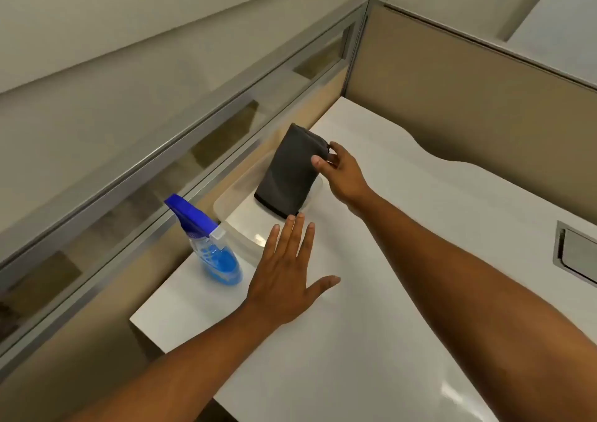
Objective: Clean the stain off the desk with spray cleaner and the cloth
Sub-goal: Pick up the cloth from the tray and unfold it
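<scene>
Right hand (342, 176) fingers pinching folded dark grey cloth (290, 173), lifted over clear plastic tray (232, 202) on white bench (371, 292). Left hand (287, 279) flat, fingers spread. Blue spray bottle (210, 244) beside tray.

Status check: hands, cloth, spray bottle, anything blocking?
Right hand pinching grey cloth over clear tray. Left hand open, empty, above desk. Spray bottle untouched, upright. Nothing blocking; stain not visible.

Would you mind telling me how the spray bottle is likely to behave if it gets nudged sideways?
The spray bottle looks tall, narrow-based and partly filled, so it may tip rather than slide. Its clear plastic probably resists breaking.
</scene>
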`<state>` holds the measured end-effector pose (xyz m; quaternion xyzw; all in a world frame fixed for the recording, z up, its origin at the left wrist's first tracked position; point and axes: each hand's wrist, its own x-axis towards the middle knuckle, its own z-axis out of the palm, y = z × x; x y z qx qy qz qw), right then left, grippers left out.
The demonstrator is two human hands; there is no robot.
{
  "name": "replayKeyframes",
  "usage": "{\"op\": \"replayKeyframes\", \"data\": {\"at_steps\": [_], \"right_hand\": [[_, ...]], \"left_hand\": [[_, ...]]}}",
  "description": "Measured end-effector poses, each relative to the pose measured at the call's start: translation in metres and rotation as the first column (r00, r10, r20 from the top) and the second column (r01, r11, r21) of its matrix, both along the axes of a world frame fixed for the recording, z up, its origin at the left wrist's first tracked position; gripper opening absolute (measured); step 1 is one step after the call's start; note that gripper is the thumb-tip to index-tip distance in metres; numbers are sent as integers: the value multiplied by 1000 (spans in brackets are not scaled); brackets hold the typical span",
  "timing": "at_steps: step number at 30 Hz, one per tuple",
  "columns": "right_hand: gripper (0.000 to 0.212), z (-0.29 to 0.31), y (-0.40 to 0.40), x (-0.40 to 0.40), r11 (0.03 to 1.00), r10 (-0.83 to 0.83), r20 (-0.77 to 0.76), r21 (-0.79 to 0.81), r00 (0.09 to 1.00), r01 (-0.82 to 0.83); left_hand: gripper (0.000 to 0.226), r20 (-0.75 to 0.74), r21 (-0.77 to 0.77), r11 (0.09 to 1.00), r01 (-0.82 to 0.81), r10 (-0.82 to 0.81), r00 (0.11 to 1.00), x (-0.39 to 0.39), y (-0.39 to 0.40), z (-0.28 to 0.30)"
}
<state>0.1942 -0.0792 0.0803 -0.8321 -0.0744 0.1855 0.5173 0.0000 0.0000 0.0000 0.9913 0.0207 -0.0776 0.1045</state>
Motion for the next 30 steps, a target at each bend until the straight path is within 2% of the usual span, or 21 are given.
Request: {"op": "replayKeyframes", "data": {"at_steps": [7,14,16,17,18,19,20,22,23,24,25,28,30], "right_hand": [[41,5,13,3,972,-154,-65,171,986,163],[36,65,-2,-10,919,-183,3,355,983,170],[34,91,-24,-16,894,-174,24,423,984,147],[32,105,-37,-20,882,-159,26,453,987,130],[31,118,-52,-24,874,-138,23,473,990,111],[30,130,-68,-28,868,-112,15,488,994,90],[29,141,-83,-32,868,-85,10,491,996,69],[29,157,-113,-39,876,-34,-6,480,999,33],[30,163,-127,-43,879,-15,-21,477,1000,23],[31,167,-142,-47,880,4,-35,474,999,13],[33,169,-157,-51,882,26,-49,471,998,0],[33,170,-199,-61,892,82,-92,450,992,-31],[35,167,-222,-68,892,81,-122,451,989,-17]], "left_hand": [[111,99,8,1000,-2,2,995,0,0,-5],[112,49,15,999,-31,30,998,2,0,4],[108,105,-76,995,-62,70,992,1,-4,16],[107,158,-208,974,-83,118,980,-1,-9,25],[109,207,-389,915,-106,199,958,-2,-15,35],[110,233,-583,804,-119,306,923,-3,-22,46],[109,217,-745,655,-128,418,882,-4,-29,57],[108,73,-931,333,-147,566,821,-1,-41,78],[107,-1,-963,221,-153,568,823,2,-45,87],[104,-47,-972,170,-161,531,846,5,-50,94],[98,-65,-971,171,-164,473,879,8,-53,99],[90,-54,-969,220,-108,240,969,14,-65,109],[81,-72,-967,238,-93,97,993,15,-77,115]]}}
